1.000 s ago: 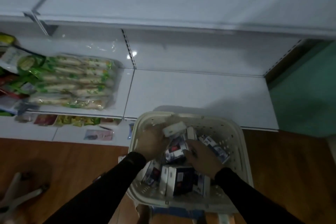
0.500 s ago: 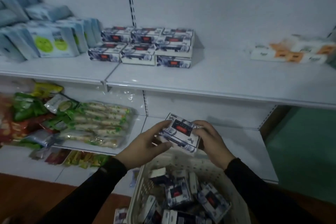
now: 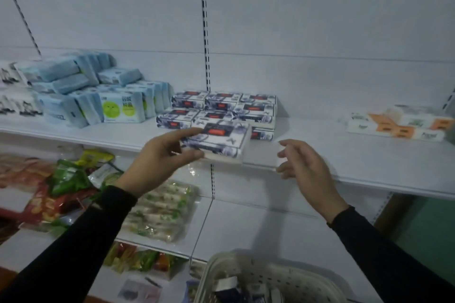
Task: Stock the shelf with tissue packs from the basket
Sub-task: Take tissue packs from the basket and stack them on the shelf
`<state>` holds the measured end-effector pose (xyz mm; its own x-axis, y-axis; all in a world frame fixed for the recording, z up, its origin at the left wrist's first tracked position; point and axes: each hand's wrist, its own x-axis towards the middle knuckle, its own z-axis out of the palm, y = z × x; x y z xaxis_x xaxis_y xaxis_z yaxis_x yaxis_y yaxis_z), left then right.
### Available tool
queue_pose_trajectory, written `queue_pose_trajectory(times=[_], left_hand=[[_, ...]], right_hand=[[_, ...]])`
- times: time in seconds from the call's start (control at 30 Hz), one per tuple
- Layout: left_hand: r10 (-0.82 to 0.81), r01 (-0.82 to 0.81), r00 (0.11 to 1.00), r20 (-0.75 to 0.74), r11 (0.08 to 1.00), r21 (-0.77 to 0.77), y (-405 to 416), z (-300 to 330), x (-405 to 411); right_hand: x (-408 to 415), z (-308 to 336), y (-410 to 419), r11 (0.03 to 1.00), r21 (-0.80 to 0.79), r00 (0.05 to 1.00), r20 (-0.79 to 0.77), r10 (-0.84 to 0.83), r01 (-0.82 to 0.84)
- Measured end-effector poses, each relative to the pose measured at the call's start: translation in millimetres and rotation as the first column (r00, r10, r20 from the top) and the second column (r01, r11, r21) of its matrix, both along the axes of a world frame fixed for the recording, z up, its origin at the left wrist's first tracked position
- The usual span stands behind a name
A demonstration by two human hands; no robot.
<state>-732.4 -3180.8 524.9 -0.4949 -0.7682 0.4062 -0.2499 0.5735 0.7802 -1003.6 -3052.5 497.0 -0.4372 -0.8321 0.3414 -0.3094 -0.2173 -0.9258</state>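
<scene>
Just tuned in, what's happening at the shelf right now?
A person is stocking tissue packs. The left hand holds one dark-patterned tissue pack at the front edge of the shelf, in front of the matching stack. The right hand is open beside it, holding nothing. The basket below holds more packs.

Dim white back wall (image 3: 320,7) with slotted uprights (image 3: 204,24); green floor (image 3: 423,226).
</scene>
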Motion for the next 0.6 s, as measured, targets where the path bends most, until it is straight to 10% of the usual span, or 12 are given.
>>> queue_pose_trajectory(times=[0.23, 0.4, 0.6], left_hand=[[0.211, -0.212, 0.977, -0.03, 0.976, -0.052, -74, 14, -8], [0.264, -0.244, 0.955, 0.135, 0.959, -0.146, -109, 22, -30], [0.217, -0.149, 0.904, 0.369, 0.967, -0.206, -137, 21, -58]], right_hand=[[-75, 3, -33, 0.9, 0.185, 0.69, -0.707, -0.157, 0.395], [-97, -3, -42, 0.702, 0.465, 0.615, -0.787, 0.049, 0.54], [-93, -5, -41, 0.71, 0.439, 0.617, -0.787, 0.009, 0.55]])
